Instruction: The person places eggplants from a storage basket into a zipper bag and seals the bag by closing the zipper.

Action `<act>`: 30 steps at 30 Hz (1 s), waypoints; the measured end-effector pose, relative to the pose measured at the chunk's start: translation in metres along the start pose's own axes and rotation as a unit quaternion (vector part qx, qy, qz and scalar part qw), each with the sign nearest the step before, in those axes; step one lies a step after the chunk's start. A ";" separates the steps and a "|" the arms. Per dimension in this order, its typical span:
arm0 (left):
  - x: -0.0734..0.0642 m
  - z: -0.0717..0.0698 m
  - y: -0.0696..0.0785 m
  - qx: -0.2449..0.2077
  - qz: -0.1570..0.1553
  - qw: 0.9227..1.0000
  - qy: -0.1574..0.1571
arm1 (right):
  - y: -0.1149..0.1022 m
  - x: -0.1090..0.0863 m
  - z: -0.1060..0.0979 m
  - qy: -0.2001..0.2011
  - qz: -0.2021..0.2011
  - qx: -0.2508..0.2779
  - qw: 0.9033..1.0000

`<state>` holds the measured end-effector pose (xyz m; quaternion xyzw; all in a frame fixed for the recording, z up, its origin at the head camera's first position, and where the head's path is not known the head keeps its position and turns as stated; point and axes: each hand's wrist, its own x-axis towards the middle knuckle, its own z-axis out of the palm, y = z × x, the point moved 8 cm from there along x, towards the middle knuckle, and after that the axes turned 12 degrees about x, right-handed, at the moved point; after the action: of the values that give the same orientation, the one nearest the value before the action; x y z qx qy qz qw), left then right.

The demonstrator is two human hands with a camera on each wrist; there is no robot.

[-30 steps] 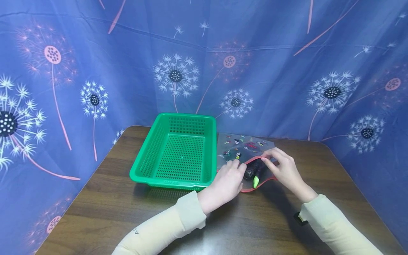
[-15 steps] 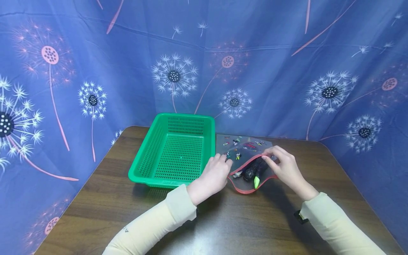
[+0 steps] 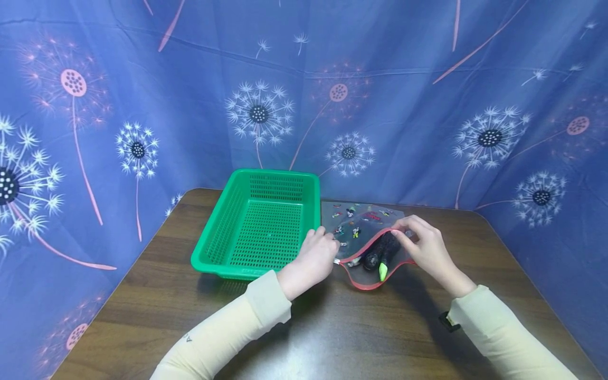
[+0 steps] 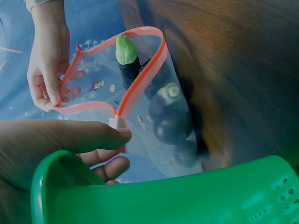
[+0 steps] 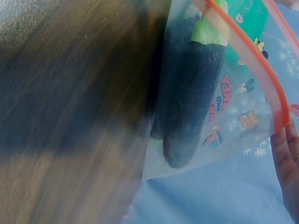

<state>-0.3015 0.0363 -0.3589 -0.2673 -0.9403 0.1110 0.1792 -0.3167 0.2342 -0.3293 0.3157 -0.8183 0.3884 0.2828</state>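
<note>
A clear zipper bag [image 3: 351, 224] with cartoon prints lies on the table, its red-edged mouth gaping toward me. Inside are dark eggplants: a long one [image 5: 196, 88] with a bright green cap [image 4: 125, 50], and rounder ones [image 4: 172, 125] beside it. My left hand [image 3: 313, 258] is at the mouth's left end; in the left wrist view its thumb and fingers pinch the white slider [image 4: 117, 122] on the zip. At the right, my right hand [image 3: 423, 252] pinches the upper red strip [image 5: 275, 93] between thumb and fingers, lifting it off the lower one.
A green plastic basket [image 3: 256, 273] with slotted walls stands directly left of the bag, its near right corner close behind my left wrist. The wooden table [image 3: 370, 338] extends in front and to the right. A blue dandelion-print cloth [image 3: 408, 137] hangs behind.
My left hand has moved left from the middle of the bag's mouth to its left end, baring the eggplants and the whole opening. My right hand has kept its pinch on the strip.
</note>
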 end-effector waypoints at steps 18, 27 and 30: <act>-0.002 -0.009 -0.007 0.005 0.035 0.997 0.065 | 0.003 -0.014 0.003 -0.026 -0.008 -0.008 1.000; -0.003 -0.016 -0.016 -0.014 0.050 0.993 0.105 | 0.008 -0.032 0.011 -0.079 -0.007 -0.011 0.997; -0.002 -0.018 -0.020 -0.017 0.048 0.993 0.109 | 0.008 -0.037 0.016 -0.097 -0.022 -0.007 0.995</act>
<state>-0.3018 0.0203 -0.3365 -0.3259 -0.9028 0.0738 0.2709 -0.3025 0.2363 -0.3683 0.3681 -0.8374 0.3440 0.2122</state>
